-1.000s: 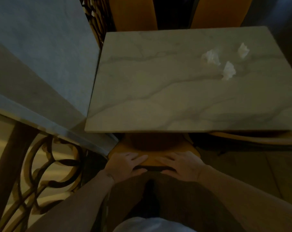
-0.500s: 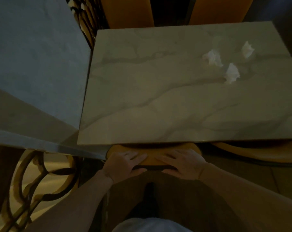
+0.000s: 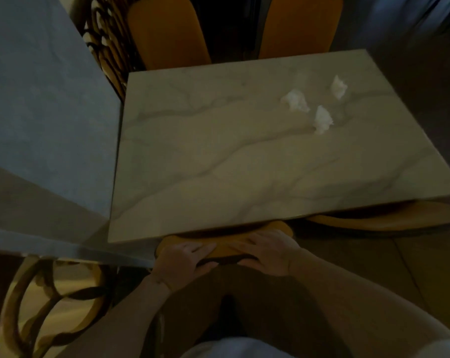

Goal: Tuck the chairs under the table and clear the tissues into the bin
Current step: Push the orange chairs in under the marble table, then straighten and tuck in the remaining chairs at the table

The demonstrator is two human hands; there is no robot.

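Observation:
A marble-topped table [image 3: 218, 164] fills the middle of the view. Three crumpled white tissues lie on its far right part: one [image 3: 295, 100], one [image 3: 322, 120] and one [image 3: 338, 86]. Just below the table's near edge, an orange chair [image 3: 225, 248] sits mostly under the top, only its back rim showing. My left hand [image 3: 182, 262] and my right hand [image 3: 269, 251] both grip that rim side by side. A second orange chair [image 3: 373, 220] pokes out from under the near right edge.
Two more orange chair backs [image 3: 167, 32] [image 3: 301, 24] stand at the table's far side. A grey partition [image 3: 43, 112] with a ledge runs along the left, over an ornate metal railing [image 3: 38, 306]. Wooden floor [image 3: 412, 267] lies to the right.
The chair I hold has slid further under the table; less of its seat shows. Both hands have stayed on its back rim, now close to the table's edge.

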